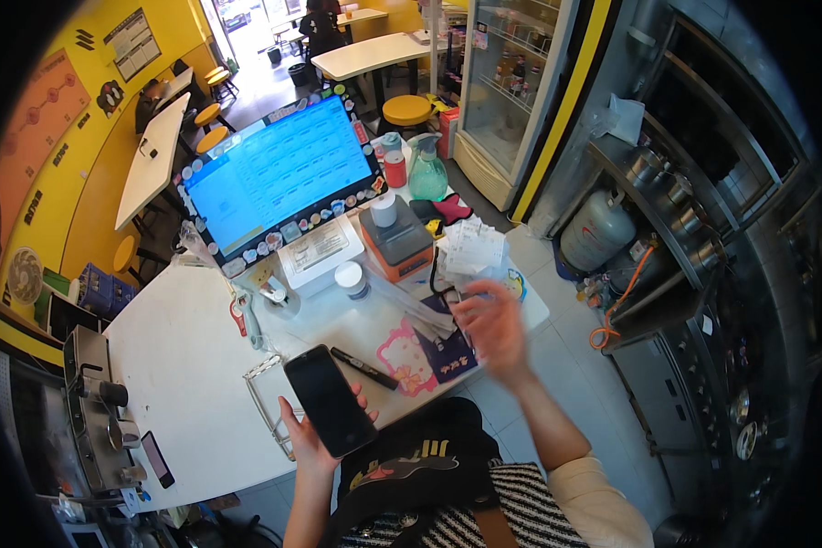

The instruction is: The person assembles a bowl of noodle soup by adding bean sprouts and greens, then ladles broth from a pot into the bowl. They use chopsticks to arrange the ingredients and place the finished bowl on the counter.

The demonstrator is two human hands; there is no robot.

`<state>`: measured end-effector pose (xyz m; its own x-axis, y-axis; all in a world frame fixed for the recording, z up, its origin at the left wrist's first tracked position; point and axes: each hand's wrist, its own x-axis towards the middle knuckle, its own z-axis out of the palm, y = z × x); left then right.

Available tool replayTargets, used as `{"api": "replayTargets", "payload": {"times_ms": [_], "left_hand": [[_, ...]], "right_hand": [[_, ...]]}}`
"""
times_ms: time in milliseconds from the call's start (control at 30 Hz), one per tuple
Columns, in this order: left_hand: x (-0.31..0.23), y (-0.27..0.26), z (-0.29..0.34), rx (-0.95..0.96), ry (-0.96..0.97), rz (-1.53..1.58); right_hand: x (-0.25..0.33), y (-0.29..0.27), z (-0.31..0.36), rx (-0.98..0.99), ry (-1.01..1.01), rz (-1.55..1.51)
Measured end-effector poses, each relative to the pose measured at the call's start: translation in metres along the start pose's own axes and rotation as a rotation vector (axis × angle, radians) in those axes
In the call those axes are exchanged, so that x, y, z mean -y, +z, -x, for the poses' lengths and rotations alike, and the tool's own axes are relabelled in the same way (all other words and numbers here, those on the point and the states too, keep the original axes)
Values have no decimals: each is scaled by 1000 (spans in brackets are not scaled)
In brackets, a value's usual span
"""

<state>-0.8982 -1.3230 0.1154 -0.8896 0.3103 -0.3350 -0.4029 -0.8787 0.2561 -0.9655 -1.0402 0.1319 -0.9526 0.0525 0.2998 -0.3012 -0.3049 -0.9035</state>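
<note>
A black smartphone (331, 400) with a dark screen lies tilted in my left hand (309, 438), the thumb along one side and fingertips round the other. Over the right end of the white counter, my right hand (493, 324) is raised and slightly blurred. Its fingers are loosely bent and apart, with nothing visible in them. Nearest to it are a pile of paper slips (473, 248) and a dark purple booklet (449, 352). A black marker (363, 367) rests just beyond the phone, beside a pink cartoon-shaped card (407, 358).
A lit monitor (283, 173) stands at the counter's back. Before it are a white printer (321, 256), an orange-and-black device (397, 239) and a white-lidded jar (351, 279). A green spray bottle (426, 172) stands behind. Another phone (157, 458) lies far left; a gas cylinder (597, 230) stands right.
</note>
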Motion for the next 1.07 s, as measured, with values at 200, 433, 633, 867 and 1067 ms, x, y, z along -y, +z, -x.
{"api": "replayTargets", "payload": {"times_ms": [200, 433, 633, 867, 1067], "left_hand": [[28, 34, -19, 87, 56, -16], [54, 71, -9, 87, 154, -40], [54, 75, 15, 185, 169, -96], [30, 59, 42, -44, 283, -422], [-7, 18, 74, 72, 313, -474]], "right_hand": [[-32, -157, -124, -245, -68, 447], [-134, -171, -247, 351, 130, 713], [-173, -172, -274, 489, 145, 698], [-88, -196, -296, 381, 193, 492], [45, -134, -271, 641, 151, 533]]}}
